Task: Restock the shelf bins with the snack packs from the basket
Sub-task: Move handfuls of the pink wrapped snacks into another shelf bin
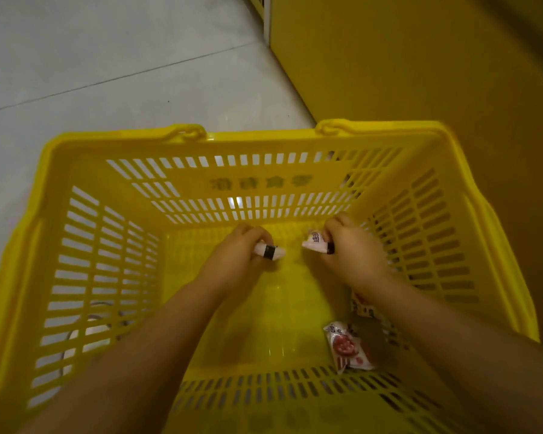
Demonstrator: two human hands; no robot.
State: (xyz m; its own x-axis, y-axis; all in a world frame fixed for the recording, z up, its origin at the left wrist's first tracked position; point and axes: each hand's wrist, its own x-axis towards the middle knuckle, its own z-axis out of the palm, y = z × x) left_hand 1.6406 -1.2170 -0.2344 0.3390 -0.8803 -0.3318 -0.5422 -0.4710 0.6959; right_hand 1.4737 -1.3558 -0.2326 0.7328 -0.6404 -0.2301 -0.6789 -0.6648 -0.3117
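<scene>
Grab stage -- both hands are down in the yellow basket (pixel 129 189). The left hand (pixel 235 256) pinches 1 white snack pack (pixel 269 251) and the right hand (pixel 353 249) grips a pinkish snack pack (pixel 314 242). A red-printed pack (pixel 347 347) and a half-hidden pack (pixel 362 303) wait by the right wall. Next, probably lift both toward the yellow shelf unit (pixel 420 73) -- no bins in view.

I see yellow plastic basket (pixel 264 136) on grey tiled floor (pixel 107 57), yellow shelf panel (pixel 420 73) right of it. Inside, far end: left hand (pixel 235 256) and right hand (pixel 353 247), one white wrapped pack (pixel 268 251) (pixel 314 241) in each; two red-printed packs (pixel 347 347) (pixel 361 303) near-right.
</scene>
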